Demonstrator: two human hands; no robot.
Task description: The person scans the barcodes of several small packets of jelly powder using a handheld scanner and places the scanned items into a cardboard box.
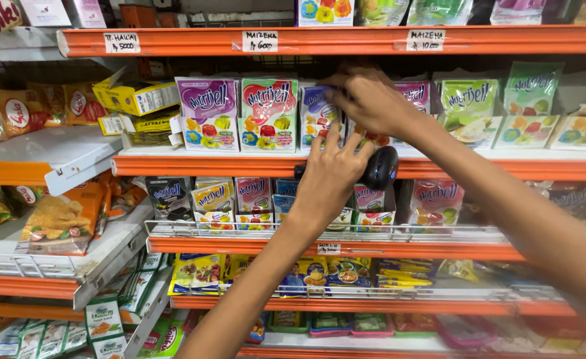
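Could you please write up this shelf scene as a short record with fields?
Setting: shop shelving with orange shelf edges and paper price tags
Left hand: left hand grips a black handheld scanner, raised before the shelf edge
Right hand: right hand reaches onto the shelf, fingers on a purple sachet box
Beside it: green and red sachet box, another purple box
Far left: yellow cartons, orange snack bags
Shelf below: more small sachets behind a wire rail
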